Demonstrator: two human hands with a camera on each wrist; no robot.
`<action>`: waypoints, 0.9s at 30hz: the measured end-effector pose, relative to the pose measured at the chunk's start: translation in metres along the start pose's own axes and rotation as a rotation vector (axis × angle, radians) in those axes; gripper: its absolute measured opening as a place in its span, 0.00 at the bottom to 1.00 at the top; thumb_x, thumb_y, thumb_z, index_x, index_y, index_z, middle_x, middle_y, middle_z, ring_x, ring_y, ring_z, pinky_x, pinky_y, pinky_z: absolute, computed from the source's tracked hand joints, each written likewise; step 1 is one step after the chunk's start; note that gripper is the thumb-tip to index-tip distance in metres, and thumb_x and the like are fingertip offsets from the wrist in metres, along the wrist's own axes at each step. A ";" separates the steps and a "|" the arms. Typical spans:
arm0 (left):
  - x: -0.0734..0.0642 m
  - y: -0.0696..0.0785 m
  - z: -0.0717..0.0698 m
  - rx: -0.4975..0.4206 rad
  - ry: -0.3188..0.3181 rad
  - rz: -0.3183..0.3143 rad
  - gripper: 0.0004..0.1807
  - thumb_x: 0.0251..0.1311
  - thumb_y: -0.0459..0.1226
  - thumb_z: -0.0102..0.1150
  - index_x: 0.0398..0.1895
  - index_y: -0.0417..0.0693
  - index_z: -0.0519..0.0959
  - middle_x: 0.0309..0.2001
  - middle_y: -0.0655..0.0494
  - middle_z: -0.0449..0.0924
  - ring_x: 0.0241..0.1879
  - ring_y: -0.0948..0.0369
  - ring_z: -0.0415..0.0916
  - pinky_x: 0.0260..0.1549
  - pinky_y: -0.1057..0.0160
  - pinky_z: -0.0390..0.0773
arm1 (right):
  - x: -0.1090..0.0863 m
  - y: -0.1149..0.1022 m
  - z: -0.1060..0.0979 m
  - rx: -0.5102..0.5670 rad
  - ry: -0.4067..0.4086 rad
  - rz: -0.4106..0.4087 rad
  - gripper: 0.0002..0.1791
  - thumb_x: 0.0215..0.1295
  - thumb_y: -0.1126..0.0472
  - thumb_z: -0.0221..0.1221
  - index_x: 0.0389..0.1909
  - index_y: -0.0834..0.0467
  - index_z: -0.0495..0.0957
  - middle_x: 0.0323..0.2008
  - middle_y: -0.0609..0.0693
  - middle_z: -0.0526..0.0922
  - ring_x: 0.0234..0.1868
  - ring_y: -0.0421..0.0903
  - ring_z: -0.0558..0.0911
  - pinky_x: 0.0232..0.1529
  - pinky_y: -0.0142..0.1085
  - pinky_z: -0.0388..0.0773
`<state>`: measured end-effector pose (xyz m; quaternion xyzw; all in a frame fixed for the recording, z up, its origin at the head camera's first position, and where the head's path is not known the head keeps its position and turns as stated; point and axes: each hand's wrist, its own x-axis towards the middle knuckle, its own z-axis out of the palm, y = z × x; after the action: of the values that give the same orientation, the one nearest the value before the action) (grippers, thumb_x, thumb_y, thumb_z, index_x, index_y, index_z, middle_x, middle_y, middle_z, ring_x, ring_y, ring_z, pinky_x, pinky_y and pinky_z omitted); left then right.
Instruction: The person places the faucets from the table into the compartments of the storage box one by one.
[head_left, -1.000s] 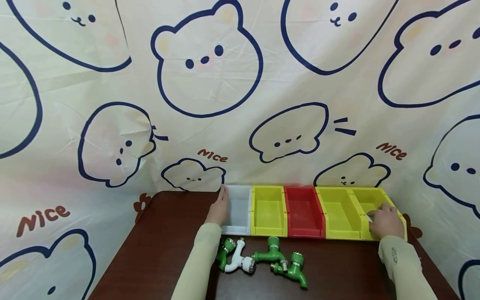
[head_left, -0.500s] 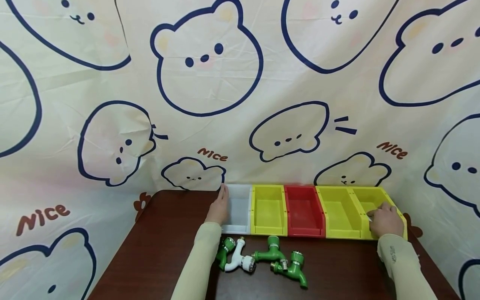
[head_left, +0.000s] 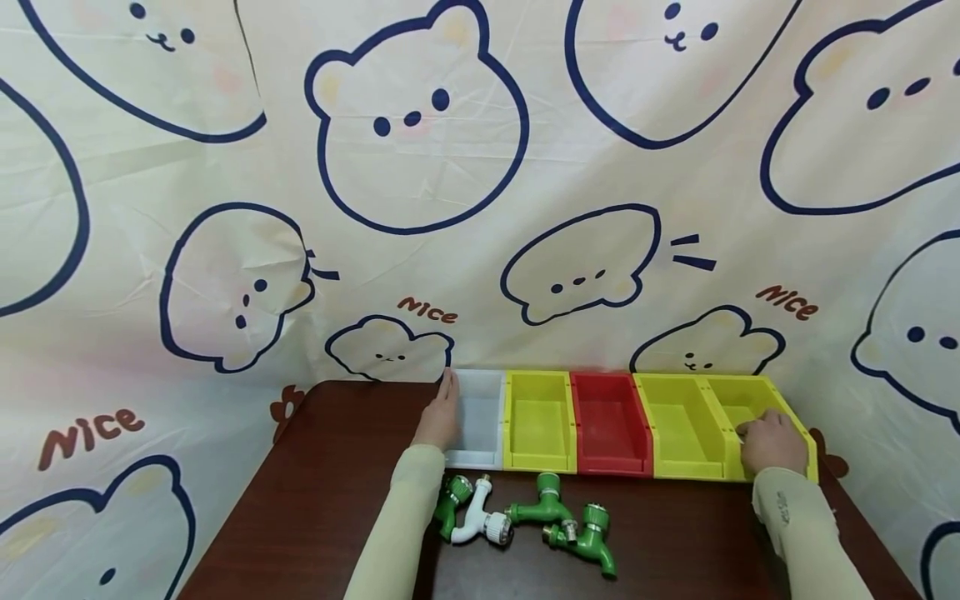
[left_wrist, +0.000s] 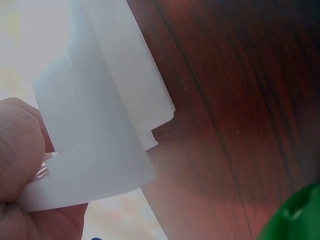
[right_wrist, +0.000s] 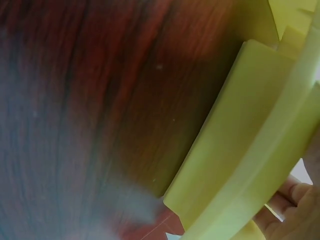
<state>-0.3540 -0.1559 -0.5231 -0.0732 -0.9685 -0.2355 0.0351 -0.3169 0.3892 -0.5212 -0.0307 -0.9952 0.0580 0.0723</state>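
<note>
My left hand [head_left: 439,415] holds the outer left side of the pale grey bin [head_left: 480,459], fingers lying along that side. In the left wrist view, the thumb [left_wrist: 20,145] and fingers pinch the wall of this bin [left_wrist: 100,175]. At the other end of the row, my right hand [head_left: 776,442] grips the side of the last yellow bin [head_left: 776,472], with curled fingers reaching inside. The right wrist view shows fingers [right_wrist: 290,200] behind the edge of this yellow bin [right_wrist: 235,135]; part of that grip is hidden.
Between the end bins stand a yellow bin [head_left: 540,462], a red bin [head_left: 613,467] and another yellow bin [head_left: 686,469]. In front lie a white tap [head_left: 477,517] and green taps [head_left: 547,504] on the dark wooden table [head_left: 337,467]. A bear-patterned curtain [head_left: 450,267] hangs behind.
My right forearm has shifted slightly to the left. Both hands stay at the end bins, and the bins and taps keep their places.
</note>
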 end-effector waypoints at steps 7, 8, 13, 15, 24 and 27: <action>-0.001 0.003 -0.002 -0.014 -0.004 -0.014 0.48 0.61 0.16 0.55 0.83 0.39 0.49 0.85 0.44 0.40 0.17 0.59 0.64 0.21 0.63 0.66 | 0.000 0.002 -0.002 0.024 0.001 -0.002 0.15 0.66 0.71 0.58 0.50 0.70 0.85 0.43 0.73 0.76 0.45 0.68 0.72 0.51 0.65 0.72; -0.001 0.003 -0.002 -0.019 -0.003 -0.014 0.48 0.60 0.15 0.55 0.83 0.39 0.49 0.85 0.44 0.40 0.17 0.58 0.64 0.21 0.63 0.66 | 0.000 0.002 -0.002 0.027 -0.001 -0.001 0.15 0.66 0.70 0.59 0.50 0.70 0.85 0.43 0.73 0.76 0.45 0.69 0.72 0.51 0.65 0.72; -0.001 0.001 0.000 -0.012 -0.002 -0.011 0.48 0.60 0.16 0.55 0.84 0.39 0.49 0.85 0.44 0.40 0.17 0.59 0.64 0.21 0.63 0.66 | 0.000 0.002 -0.001 0.040 -0.015 0.020 0.15 0.65 0.70 0.61 0.50 0.70 0.85 0.44 0.74 0.76 0.47 0.70 0.72 0.53 0.66 0.71; -0.001 0.001 0.001 -0.012 0.000 -0.011 0.49 0.60 0.16 0.55 0.84 0.40 0.49 0.85 0.44 0.40 0.17 0.59 0.64 0.21 0.63 0.66 | 0.000 0.002 0.001 0.045 -0.011 0.028 0.15 0.64 0.70 0.61 0.50 0.70 0.86 0.45 0.74 0.76 0.47 0.70 0.72 0.53 0.66 0.71; 0.000 -0.001 0.003 -0.005 -0.008 -0.015 0.49 0.62 0.17 0.54 0.84 0.41 0.47 0.85 0.45 0.39 0.16 0.60 0.64 0.21 0.64 0.66 | 0.000 0.008 0.006 0.057 0.021 0.001 0.14 0.64 0.68 0.62 0.48 0.69 0.87 0.44 0.72 0.76 0.46 0.69 0.71 0.50 0.65 0.71; 0.002 -0.002 0.003 0.004 0.000 -0.010 0.48 0.62 0.16 0.55 0.84 0.40 0.48 0.85 0.45 0.40 0.16 0.60 0.64 0.21 0.64 0.67 | 0.000 0.009 0.007 0.051 0.016 -0.004 0.15 0.65 0.66 0.61 0.48 0.70 0.86 0.43 0.71 0.75 0.45 0.68 0.71 0.49 0.64 0.71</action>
<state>-0.3560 -0.1560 -0.5268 -0.0683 -0.9693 -0.2336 0.0343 -0.3179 0.3970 -0.5295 -0.0274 -0.9929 0.0828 0.0813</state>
